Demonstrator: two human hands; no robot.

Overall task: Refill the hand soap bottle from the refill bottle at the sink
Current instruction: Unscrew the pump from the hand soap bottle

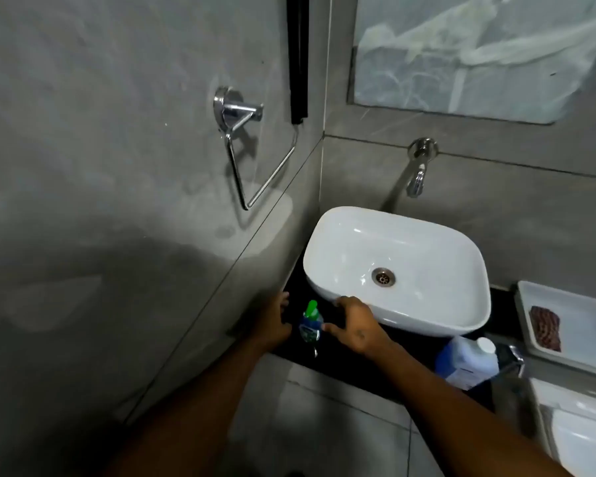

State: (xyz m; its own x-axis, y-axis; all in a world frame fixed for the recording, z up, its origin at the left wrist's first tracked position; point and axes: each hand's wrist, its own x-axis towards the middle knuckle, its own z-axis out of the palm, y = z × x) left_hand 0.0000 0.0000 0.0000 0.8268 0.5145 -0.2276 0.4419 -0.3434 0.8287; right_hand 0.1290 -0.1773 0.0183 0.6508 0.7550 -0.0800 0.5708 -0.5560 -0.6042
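A small clear hand soap bottle (311, 323) with a green pump top stands on the black counter (355, 364), left of the white basin (398, 270). My left hand (272, 323) is just left of the bottle, fingers apart, not clearly touching it. My right hand (356, 327) is just right of it, fingers spread, thumb tip near the bottle's side. Neither hand holds anything. A blue and white refill bottle (467, 361) with a white cap stands on the counter at the basin's front right.
A wall tap (417, 173) hangs above the basin. A chrome towel ring (245, 146) is on the left wall. A white tray (572, 321) holding a dark reddish object sits at the right. A white toilet tank (578, 425) is at lower right.
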